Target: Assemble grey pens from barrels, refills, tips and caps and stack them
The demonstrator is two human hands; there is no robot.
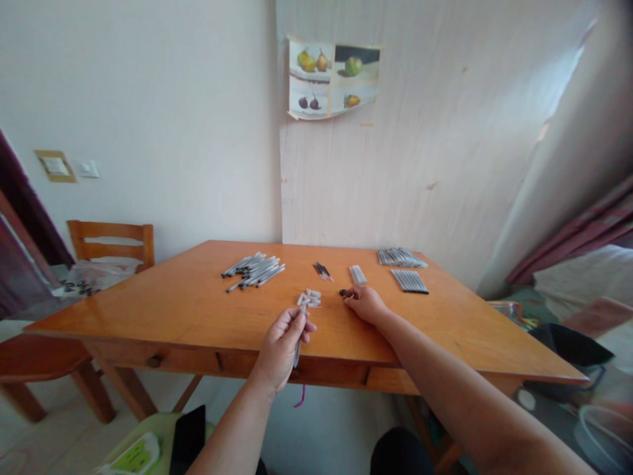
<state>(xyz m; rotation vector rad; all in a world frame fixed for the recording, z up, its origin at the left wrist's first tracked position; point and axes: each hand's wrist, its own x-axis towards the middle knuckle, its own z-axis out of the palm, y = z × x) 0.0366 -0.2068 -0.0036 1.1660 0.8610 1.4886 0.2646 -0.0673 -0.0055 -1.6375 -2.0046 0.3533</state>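
My left hand (283, 346) is closed around a slim grey pen barrel (297, 354), held upright over the table's front edge. Just beyond its tip lies a small heap of short white translucent pieces (309, 298), perhaps pen caps or grips. My right hand (366, 304) rests low on the table, fingertips pinched at some small black pen parts (342, 292); how many are between the fingers is hidden. Behind that hand is a row of clear tubes (358, 274). Thin dark refills (323, 271) lie at the middle.
Grey pens with black ends form a loose pile (254, 270) on the left of the wooden table (198, 308). Two neat rows of pens (409, 281) lie at the right. A wooden chair (113, 241) stands left; below are a green stool and a black phone (188, 440).
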